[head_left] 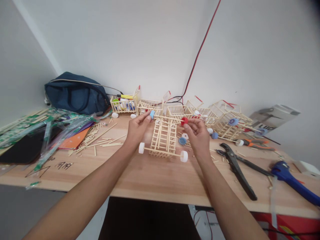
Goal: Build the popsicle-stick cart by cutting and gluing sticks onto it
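The wooden worktop (150, 180) is running wall to wall, and a dark blue bag (75, 95) is sitting at its back left corner. Along the back edge a row of stick-built carts (225, 120) is standing against the wall. Plastic wrappers (37, 126) are spreading over the left end, with loose sticks (105, 136) lying just beside them. Near the right front edge black pliers (237, 170) are lying, and a blue-handled tool (295, 181) is resting further right.

In the middle of the worktop the person is working on a stick cart (163, 136), its near axle carrying two white cap wheels (184, 156) toward the front edge. The left hand (137, 128) is reaching to the cart's far left corner, its grip pinching a blue cap (152, 114). The right hand (198, 136) is at the far right corner, its grip closing on a red cap (184, 121). A loose blue cap (182, 141) is lying just beside the cart, under the right hand.
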{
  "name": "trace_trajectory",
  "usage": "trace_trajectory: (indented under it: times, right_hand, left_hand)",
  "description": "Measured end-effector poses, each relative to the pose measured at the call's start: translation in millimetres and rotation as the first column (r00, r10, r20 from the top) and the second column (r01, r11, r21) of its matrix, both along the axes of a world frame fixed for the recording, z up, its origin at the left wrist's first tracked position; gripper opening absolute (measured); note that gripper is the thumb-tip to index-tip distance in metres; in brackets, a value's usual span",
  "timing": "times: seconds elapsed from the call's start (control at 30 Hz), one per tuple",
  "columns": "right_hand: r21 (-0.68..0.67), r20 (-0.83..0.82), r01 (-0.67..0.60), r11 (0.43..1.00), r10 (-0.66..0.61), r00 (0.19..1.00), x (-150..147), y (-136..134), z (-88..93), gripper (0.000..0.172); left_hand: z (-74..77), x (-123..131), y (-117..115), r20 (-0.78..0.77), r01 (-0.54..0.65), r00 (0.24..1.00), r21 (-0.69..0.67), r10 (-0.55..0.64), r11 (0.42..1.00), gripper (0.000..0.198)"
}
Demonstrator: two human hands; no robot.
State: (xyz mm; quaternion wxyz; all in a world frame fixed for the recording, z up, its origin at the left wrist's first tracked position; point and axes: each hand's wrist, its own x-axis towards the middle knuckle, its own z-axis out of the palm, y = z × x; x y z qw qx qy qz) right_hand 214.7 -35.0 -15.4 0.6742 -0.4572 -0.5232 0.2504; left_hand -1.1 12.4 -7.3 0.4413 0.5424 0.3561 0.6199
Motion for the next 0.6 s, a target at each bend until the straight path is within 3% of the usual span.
trace_trajectory:
  times: [0.6]
  right_hand:
    - [0.004,0.000,0.005,1.000,-0.005,1.000,-0.7,-1.0,2.0,0.032]
  left_hand:
    - [-0.4,-0.2,-0.4,-0.009,0.002,1.000,-0.002,-0.002,1.000,0.044]
